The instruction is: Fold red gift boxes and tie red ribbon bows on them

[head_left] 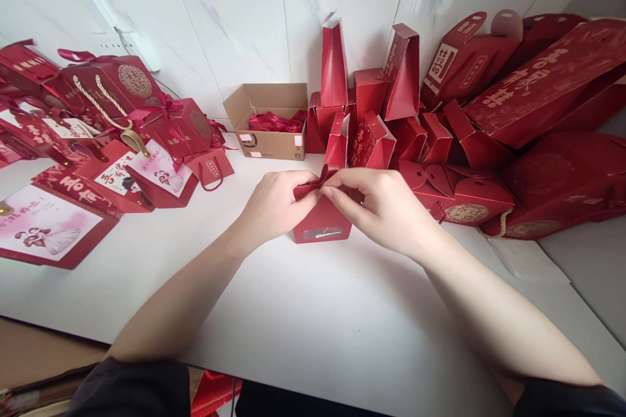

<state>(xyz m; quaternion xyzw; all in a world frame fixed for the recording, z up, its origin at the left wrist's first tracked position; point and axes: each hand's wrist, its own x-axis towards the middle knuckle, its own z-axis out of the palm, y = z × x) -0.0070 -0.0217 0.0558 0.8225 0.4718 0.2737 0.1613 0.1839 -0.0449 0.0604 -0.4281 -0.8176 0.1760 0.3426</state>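
A small red gift box [323, 225] stands on the white table [313, 313] in front of me. A red ribbon [317, 184] lies across its top. My left hand [274, 205] pinches the ribbon's left side. My right hand [386, 205] pinches the ribbon from the right, fingertips almost meeting the left hand's over the box. Both hands rest close against the box's upper edges.
An open cardboard box [267, 120] holding red ribbons sits behind, near the marble wall. Folded red boxes [372, 137] and large red bags [548, 91] pile at the right. Finished red and pink gift bags [122, 143] crowd the left side.
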